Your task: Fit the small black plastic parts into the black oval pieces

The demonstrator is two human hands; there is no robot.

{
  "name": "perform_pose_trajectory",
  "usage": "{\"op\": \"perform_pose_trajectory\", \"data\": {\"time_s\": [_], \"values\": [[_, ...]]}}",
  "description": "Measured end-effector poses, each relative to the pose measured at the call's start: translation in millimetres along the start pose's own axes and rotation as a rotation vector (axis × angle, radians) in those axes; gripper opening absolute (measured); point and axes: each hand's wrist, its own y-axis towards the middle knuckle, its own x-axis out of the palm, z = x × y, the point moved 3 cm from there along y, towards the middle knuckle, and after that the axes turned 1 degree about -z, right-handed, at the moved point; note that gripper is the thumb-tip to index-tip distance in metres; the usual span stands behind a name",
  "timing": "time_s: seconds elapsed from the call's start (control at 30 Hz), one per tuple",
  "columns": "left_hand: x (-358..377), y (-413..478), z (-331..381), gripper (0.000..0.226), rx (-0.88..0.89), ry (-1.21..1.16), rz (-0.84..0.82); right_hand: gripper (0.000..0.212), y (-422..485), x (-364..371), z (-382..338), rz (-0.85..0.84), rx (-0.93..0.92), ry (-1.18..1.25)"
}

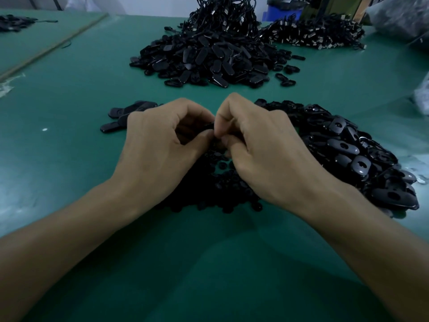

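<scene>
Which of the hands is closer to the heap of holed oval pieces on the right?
Right. The right hand is beside the heap, on its left edge; the left hand is farther left, beyond the right one. Both pinch a black part.

Table top [69, 94] uniform teal-green. All black: oval pieces [348, 147], small parts [222, 189] and far heap [209, 59], the ovals glossy with pale grey glints. Cable pile [313, 34] black, flecked with silver metal ends; crate [282, 12] behind it bright blue.
</scene>
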Motion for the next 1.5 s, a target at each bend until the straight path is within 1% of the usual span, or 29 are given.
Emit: {"op": "perform_pose_trajectory", "data": {"time_s": [0.1,0.2,0.3,0.4,0.5,0.63,0.8,1.1,1.37,1.43,1.5], "values": [[-1,1,-3,0.019,0.011,0.054,-0.006,0.026,1,1,2,-0.017,0.012,0.028],[-1,2,-7,0.016,-0.021,0.046,0.002,0.018,3,0,8,0.071,0.040,0.046],[1,3,-9,0.018,-0.088,-0.081,-0.006,0.012,5,-4,15,0.165,0.077,0.034],[4,3,-9,0.022,-0.158,-0.262,-0.058,0.015,6,-5,21,0.150,0.117,0.079],[5,2,-11,0.024,-0.237,-0.370,-0.093,0.015,7,-6,24,0.114,0.151,0.171],[6,2,-14,0.019,-0.322,-0.458,-0.090,0.011,7,-8,27,0.103,0.182,0.242],[8,2,-12,0.016,-0.374,-0.532,-0.092,0.009,7,-9,27,0.110,0.199,0.251],[5,3,-8,0.018,-0.314,-0.429,-0.110,0.009,11,-9,25,0.097,0.233,0.196],[2,6,-11,0.024,-0.270,-0.357,-0.075,0.012,10,-7,25,0.070,0.206,0.232],[-1,7,-14,0.023,-0.252,-0.279,-0.036,0.018,10,-9,25,0.081,0.207,0.180],[-8,9,-21,0.023,-0.250,-0.198,0.043,0.031,10,-14,28,0.117,0.230,0.021]]}}
